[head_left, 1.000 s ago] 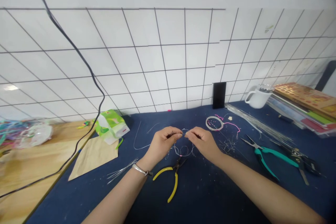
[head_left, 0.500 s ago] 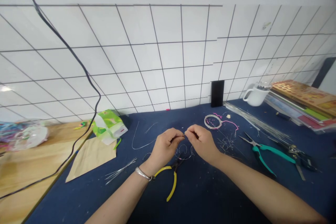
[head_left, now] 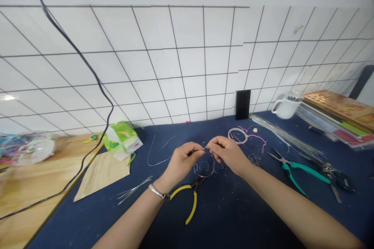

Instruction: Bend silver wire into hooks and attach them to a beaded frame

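Note:
My left hand [head_left: 183,161] pinches a thin wire [head_left: 205,148] between thumb and fingertips; only a short glinting bit shows. Fingertips of my right hand [head_left: 228,155] close on the same wire from the other side, almost meeting the left. Just beneath the hands lies a bent wire piece [head_left: 203,176] with curled loops, partly covered by them. Yellow-handled pliers [head_left: 194,206] rest open on the dark blue cloth [head_left: 233,218], their dark jaws by that wire piece. A white ring with pink beads [head_left: 246,139] sits beyond my right hand.
On the right are teal-handled pliers [head_left: 309,171], darker tools [head_left: 336,175], a long wire bundle [head_left: 292,138], a white mug [head_left: 284,108] and stacked books [head_left: 339,113]. To the left are short wires [head_left: 134,190], brown paper [head_left: 102,177] and a green packet [head_left: 122,140]. A black cable [head_left: 96,78] hangs at left.
My right hand has shifted slightly up, its lower fingers opening out a little while the pinch stays. More of the thin wire shows between the fingertips. The view has shifted slightly.

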